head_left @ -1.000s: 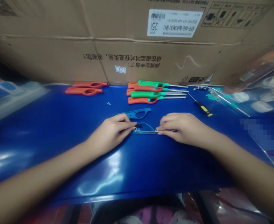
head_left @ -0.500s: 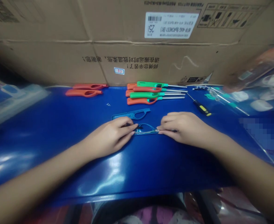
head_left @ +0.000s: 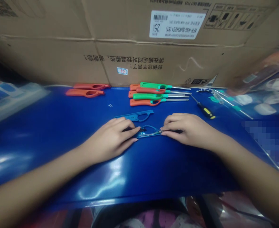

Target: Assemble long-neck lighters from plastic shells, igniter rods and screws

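Blue worktop [head_left: 153, 177], cardboard box [head_left: 130, 22] at twelve o'clock; left hand [head_left: 117, 136] pinches the nine-o'clock end of a central blue lighter half-shell [head_left: 147, 136], right hand [head_left: 187, 128] its three-o'clock end, probably to steady the wire inside; mating half [head_left: 135, 117] lies handy at eleven o'clock.

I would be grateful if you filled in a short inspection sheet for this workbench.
Surface: glossy blue table.
Job's things: near blue shell, held; far blue shell, lying just beyond.
Clutter: two orange handles, green and orange lighters, screwdriver, tiny pale pieces; blurred plastic items at right.
Hands: left hand, fingers gripping the near blue shell; right hand, fingers pinching at its right tip.
Cables: thin pale wire along the near blue shell.
Surroundings: upright cardboard with upside-down print behind the table.
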`<state>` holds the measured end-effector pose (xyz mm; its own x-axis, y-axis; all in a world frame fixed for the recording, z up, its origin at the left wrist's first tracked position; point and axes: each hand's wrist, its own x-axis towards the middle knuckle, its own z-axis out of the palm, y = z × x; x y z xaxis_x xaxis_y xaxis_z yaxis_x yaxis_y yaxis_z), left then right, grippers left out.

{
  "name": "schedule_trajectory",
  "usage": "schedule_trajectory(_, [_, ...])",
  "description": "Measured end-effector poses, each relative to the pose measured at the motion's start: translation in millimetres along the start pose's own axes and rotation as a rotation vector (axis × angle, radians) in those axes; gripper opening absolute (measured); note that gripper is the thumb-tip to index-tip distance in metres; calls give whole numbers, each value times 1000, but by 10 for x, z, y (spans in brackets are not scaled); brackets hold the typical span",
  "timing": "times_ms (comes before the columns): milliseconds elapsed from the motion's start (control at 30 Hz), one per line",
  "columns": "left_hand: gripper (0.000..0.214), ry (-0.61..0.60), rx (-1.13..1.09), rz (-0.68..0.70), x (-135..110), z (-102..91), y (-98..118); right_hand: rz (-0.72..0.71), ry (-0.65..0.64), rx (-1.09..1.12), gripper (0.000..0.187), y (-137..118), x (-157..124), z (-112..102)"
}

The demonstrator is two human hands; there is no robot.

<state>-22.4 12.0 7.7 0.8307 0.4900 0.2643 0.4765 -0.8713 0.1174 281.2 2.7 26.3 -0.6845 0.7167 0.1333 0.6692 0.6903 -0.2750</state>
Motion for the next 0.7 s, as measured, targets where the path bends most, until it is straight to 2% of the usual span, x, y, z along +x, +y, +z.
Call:
schedule_trajectory(133, [33,35,-167,-64,-9,41,-33,33,33,220,15,48,46,41])
schedule_trajectory(233, [31,47,-237,-69,-3,69,-20,199,-19,387,13,36,72,56])
schedule_trajectory(300, [30,40,-261,-71,2,81,-9,308,-63,412,12,2,80,58])
schedule_trajectory(367, [30,31,-256,-69,5,84,1,355,-84,383,11,-35,83,58])
schedule_trajectory(567, [32,-5,-126,-52,3,42,31,305,-85,333,9,-60,67,50])
schedule_trajectory(633, [33,-15,-110,-54,2,37,40,244,-47,352,7,-60,69,55])
schedule_trajectory(700, [32,-3,-122,-65,0,54,46,167,33,361,13,-76,85,79])
